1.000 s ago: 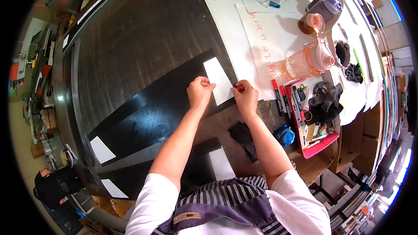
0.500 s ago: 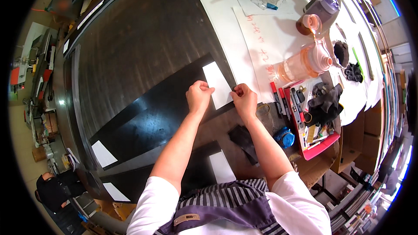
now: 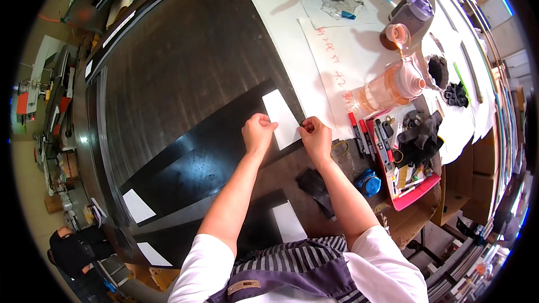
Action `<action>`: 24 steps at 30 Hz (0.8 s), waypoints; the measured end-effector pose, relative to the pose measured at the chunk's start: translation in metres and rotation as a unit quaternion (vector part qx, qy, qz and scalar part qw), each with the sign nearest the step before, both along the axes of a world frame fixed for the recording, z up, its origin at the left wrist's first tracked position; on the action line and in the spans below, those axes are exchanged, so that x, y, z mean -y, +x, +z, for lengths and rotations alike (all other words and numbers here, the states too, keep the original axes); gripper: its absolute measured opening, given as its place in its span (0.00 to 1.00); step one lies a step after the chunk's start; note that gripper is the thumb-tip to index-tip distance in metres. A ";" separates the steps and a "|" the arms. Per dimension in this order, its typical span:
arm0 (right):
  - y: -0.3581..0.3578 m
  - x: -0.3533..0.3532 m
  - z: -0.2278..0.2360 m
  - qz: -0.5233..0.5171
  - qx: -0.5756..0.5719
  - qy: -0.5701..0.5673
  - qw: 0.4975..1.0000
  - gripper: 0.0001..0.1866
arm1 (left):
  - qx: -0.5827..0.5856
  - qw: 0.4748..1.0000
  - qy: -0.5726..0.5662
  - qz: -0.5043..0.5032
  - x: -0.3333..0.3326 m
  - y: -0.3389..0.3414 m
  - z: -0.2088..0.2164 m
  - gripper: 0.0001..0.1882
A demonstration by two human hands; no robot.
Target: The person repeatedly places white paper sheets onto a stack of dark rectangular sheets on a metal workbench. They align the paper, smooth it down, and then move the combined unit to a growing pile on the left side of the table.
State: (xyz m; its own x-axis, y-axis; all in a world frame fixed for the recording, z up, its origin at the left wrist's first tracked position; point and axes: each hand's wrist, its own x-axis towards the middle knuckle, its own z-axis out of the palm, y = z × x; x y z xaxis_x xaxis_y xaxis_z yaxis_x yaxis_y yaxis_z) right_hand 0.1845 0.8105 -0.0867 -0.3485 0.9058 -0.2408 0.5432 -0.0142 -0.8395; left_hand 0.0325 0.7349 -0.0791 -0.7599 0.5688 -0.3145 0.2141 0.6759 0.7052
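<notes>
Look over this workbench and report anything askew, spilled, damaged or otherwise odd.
Nothing looks spilled or damaged. Both hands, left hand and right hand, pinch the white end patch of a black sheet. The orange jug lies on its side on the white paper, with no leak visible.

Wearer seen from above. White short-sleeved T-shirt, sleeves ending above the elbows; both forearms bare. Over the shirt, a dark purple-grey apron bib point(image 3: 292, 272) with a band of grey-and-white stripes along its upper edge and a small tan rectangular label patch left of the bib's centre. Left hand point(image 3: 258, 133) and right hand point(image 3: 315, 137) bare: no gloves; rings or watch not discernible.
</notes>
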 end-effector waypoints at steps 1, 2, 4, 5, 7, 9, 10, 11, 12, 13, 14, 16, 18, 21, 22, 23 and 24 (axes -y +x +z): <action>0.000 0.000 0.000 -0.001 0.000 -0.002 1.000 0.10 | -0.001 1.000 0.002 0.000 0.000 0.000 0.000 0.15; 0.000 0.000 0.000 0.000 0.000 0.002 1.000 0.10 | -0.002 1.000 0.004 0.001 0.000 0.000 -0.001 0.15; 0.001 0.000 -0.001 0.001 -0.001 0.009 1.000 0.10 | -0.003 1.000 0.006 0.001 0.001 0.000 -0.003 0.15; 0.001 0.000 -0.002 0.001 -0.002 0.010 1.000 0.10 | -0.005 1.000 0.007 0.000 0.001 0.000 -0.004 0.15; 0.000 0.000 -0.002 0.002 -0.003 0.012 1.000 0.10 | -0.005 1.000 0.005 0.001 0.001 0.000 -0.002 0.14; 0.000 0.000 0.000 0.002 0.004 0.012 1.000 0.10 | -0.005 1.000 0.004 0.003 0.000 0.001 0.000 0.14; -0.001 0.000 0.002 0.002 0.007 0.012 1.000 0.10 | -0.009 1.000 0.008 0.003 0.000 0.001 0.000 0.14; -0.001 0.001 0.002 0.002 0.007 0.012 1.000 0.10 | -0.012 1.000 0.012 0.003 0.001 0.002 -0.002 0.14; -0.001 0.000 0.002 0.001 0.007 0.014 1.000 0.10 | -0.016 1.000 0.017 0.003 0.001 0.002 -0.003 0.14; 0.000 0.000 0.001 0.000 0.006 0.015 1.000 0.09 | -0.021 1.000 0.017 0.001 0.001 0.002 -0.004 0.14; 0.000 0.000 0.001 0.001 0.009 0.017 1.000 0.09 | -0.026 1.000 0.017 -0.001 0.001 0.003 -0.004 0.14; 0.001 -0.001 0.000 0.003 0.012 0.023 1.000 0.09 | -0.028 0.999 0.015 -0.005 -0.002 0.004 -0.001 0.14; 0.001 0.000 -0.001 0.008 0.013 0.034 0.999 0.09 | -0.032 0.999 0.021 -0.004 -0.002 0.003 -0.003 0.14; -0.001 0.004 -0.004 0.017 0.008 0.046 0.999 0.09 | -0.040 0.999 0.026 0.021 0.003 0.006 -0.006 0.13; -0.001 0.004 -0.003 0.022 0.010 0.057 0.998 0.08 | -0.053 0.998 0.032 0.021 0.003 0.005 -0.010 0.13; -0.002 0.005 -0.002 0.029 0.010 0.068 0.997 0.08 | -0.066 0.997 0.037 0.023 0.005 0.006 -0.014 0.13; -0.001 0.003 -0.003 0.025 0.016 0.084 0.996 0.09 | -0.067 0.997 0.039 0.024 0.003 0.009 -0.015 0.13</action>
State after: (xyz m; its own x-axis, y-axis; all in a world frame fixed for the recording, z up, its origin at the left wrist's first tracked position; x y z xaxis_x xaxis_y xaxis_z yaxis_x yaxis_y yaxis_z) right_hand 0.1831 0.8070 -0.0897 -0.3898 0.9155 -0.0991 0.5656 0.1531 -0.8104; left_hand 0.0415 0.7320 -0.0943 -0.8195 0.5488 -0.1652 0.2779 0.6326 0.7229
